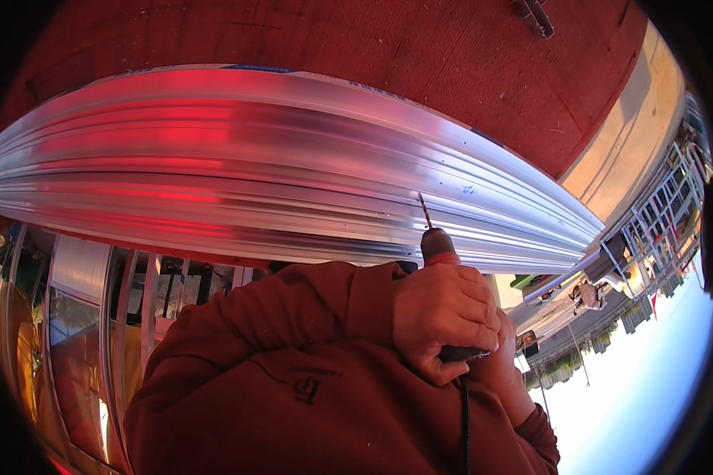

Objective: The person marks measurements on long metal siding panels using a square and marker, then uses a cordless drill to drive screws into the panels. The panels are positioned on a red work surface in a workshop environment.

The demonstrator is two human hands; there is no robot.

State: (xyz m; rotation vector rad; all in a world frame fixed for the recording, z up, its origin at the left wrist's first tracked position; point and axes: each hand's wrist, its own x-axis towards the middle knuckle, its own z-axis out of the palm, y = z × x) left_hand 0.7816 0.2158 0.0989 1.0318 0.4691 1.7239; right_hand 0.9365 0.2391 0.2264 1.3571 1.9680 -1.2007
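A corded power drill [438, 243] points away from me over a stack of long silver aluminium profiles [293, 150]. Its thin drill bit [426, 210] reaches a profile's grooved face; whether the tip has entered the metal is unclear. My left hand [448, 317] is closed over the drill's body, with its arm crossing in front of my chest. Behind it, my right hand [505, 352] is mostly hidden; it is against the drill's rear part, its fingers covered. From the drill's lower end a black cord [465, 419] hangs down. Small blue marks [469, 190] show on the metal near the bit.
The profiles rest on a red surface [451, 63], with a short metal offcut [537, 17] at its far side. Metal frames with panels [79, 317] stand at the left. More metal framing [661, 210] and a street lie at the right.
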